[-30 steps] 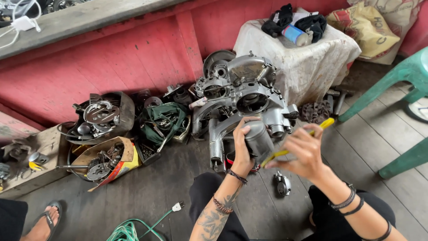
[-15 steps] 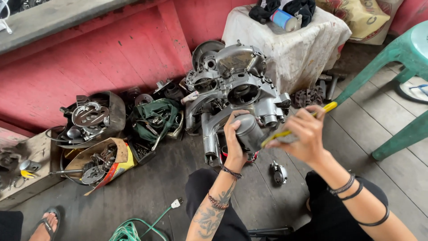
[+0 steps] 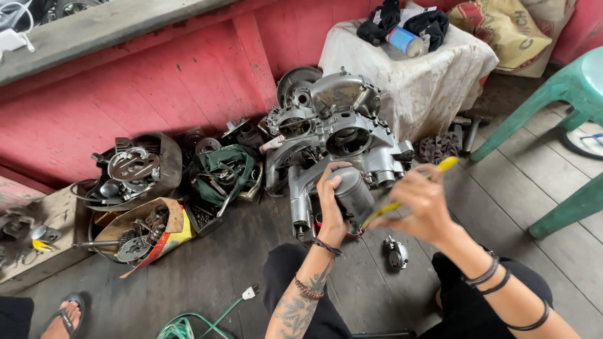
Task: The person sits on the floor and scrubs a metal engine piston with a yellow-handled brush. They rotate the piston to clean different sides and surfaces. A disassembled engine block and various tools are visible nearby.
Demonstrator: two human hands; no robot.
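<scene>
At the bottom edge of the view, the dark-trousered knees were cut off by the frame, and a green cable with a white plug was only partly seen on the plank floor. A sandalled foot of another person was clipped at the lower left corner. Just above the knees, the left hand was closed around a grey metal cylinder, the fingers wrapped over its near side so that this part of it was hidden. The right hand was clenched on a yellow-handled tool; its working end ran towards the cylinder and was lost behind the hand and the part — what kind of tip it carried could not be told. A small round metal part lay on the floor between the knees.

The cylinder was held just in front of a large grey engine casing, which stood on the floor against the red wall. To the left, a green cloth and boxes of mixed metal parts were crowded together — single pieces were hard to make out. Behind the casing, a stool draped in a white cloth bore dark rags and a blue can. A green plastic chair was cut off at the right edge.
</scene>
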